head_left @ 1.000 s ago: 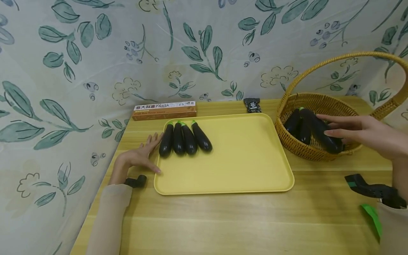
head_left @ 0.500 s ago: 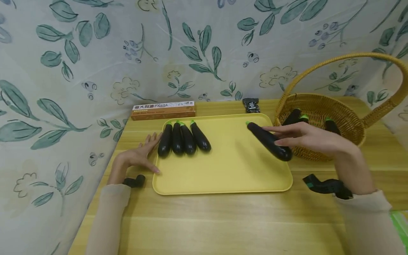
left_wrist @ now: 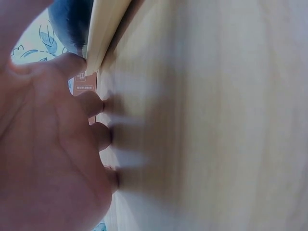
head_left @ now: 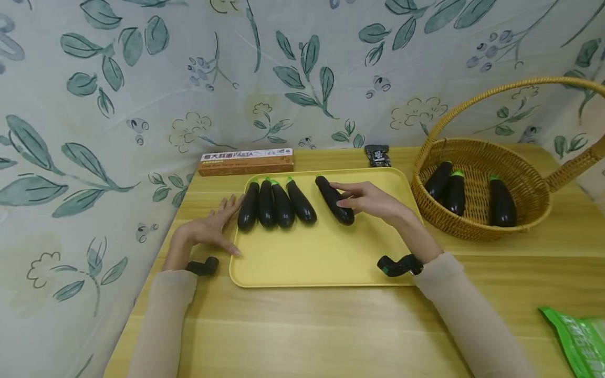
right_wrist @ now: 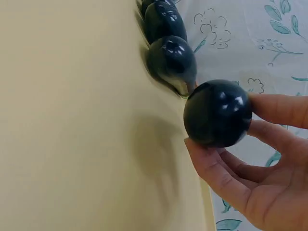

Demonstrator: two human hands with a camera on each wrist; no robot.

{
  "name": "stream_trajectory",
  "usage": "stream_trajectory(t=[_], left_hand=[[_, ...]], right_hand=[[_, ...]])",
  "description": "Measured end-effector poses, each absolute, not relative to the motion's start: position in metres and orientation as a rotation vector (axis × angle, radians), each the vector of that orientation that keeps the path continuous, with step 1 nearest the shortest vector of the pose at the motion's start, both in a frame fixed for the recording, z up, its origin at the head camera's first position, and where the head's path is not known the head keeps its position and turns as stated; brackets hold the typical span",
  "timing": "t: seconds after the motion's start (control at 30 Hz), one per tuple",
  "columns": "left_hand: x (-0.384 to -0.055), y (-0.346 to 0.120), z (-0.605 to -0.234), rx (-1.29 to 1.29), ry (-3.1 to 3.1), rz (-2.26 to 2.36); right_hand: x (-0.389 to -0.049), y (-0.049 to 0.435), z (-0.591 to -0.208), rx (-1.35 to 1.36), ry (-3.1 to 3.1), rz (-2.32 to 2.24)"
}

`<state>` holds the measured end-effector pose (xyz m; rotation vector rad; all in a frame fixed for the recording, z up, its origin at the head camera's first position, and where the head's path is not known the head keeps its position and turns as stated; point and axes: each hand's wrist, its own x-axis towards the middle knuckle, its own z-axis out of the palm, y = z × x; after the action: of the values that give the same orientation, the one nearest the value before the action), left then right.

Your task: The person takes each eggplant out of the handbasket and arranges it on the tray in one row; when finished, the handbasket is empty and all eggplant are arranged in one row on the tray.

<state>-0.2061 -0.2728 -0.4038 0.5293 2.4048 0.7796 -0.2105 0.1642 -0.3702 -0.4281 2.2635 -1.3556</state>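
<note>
My right hand (head_left: 373, 200) pinches a dark eggplant (head_left: 334, 200) between thumb and fingers over the yellow tray (head_left: 283, 262). In the right wrist view its round end (right_wrist: 218, 113) faces the camera, and a shadow falls on the tray below. Several eggplants lie side by side at the tray's left, green stems pointing back; the closest one to the held eggplant is the rightmost eggplant (head_left: 301, 201). My left hand (head_left: 208, 231) is spread at the tray's left rim, with thumb at the edge. In the left wrist view its fingertips (left_wrist: 102, 135) rest on the wooden table.
At the right stands a wicker basket (head_left: 477, 231) with a tall handle and three eggplants inside. A pasta box (head_left: 246, 163) and a small black packet (head_left: 377, 156) sit behind the tray. A green bag (head_left: 579, 341) lies at the front right.
My right hand has lifted an eggplant out of the basket and carried it left over the tray, near the row. My left hand has stayed at the tray's left rim.
</note>
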Motion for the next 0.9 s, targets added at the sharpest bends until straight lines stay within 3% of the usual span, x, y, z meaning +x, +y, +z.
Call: stream_trajectory(t=[0.43,0.9], left_hand=[[-0.206,-0.273,-0.402,0.533,2.404,0.784],[-0.205,-0.273,-0.405,0.522,2.415,0.765]], right_hand=[[-0.233,0.127,-0.385,-0.383,2.27,-1.365],[-0.223,0.117,-0.387,-0.345,2.283,-1.354]])
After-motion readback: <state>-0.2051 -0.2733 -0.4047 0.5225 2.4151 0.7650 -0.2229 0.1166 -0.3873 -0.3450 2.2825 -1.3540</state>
